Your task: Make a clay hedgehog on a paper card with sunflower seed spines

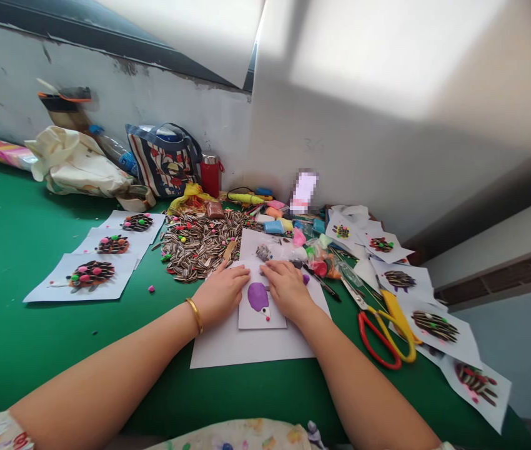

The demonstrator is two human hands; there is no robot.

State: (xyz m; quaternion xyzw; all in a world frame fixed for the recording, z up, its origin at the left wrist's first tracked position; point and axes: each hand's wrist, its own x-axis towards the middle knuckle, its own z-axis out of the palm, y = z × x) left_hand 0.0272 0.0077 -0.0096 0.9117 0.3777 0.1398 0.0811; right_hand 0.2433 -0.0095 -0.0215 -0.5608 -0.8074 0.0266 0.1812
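A small white card [251, 319] lies on a larger white sheet of paper [218, 350] in front of me. On the card is a flat purple clay hedgehog body [258, 296], with a white snout and a small red ball at its tip. My left hand [221, 290] rests on the card's left edge, fingers stretched out and pointing inward. Across from it, my right hand [288, 289] lies over the card's right edge, its fingers also extended. Neither hand appears to grip anything. Just beyond the left hand is a pile of striped sunflower seeds [200, 240].
Finished hedgehog cards [82, 294] lie at left, and more cards [462, 337] at right. Scissors [387, 331] with red and yellow handles, a black pen [324, 284] and clay packets [275, 226] are beside the right arm. A patterned bag [165, 165] and red flask [210, 176] stand behind.
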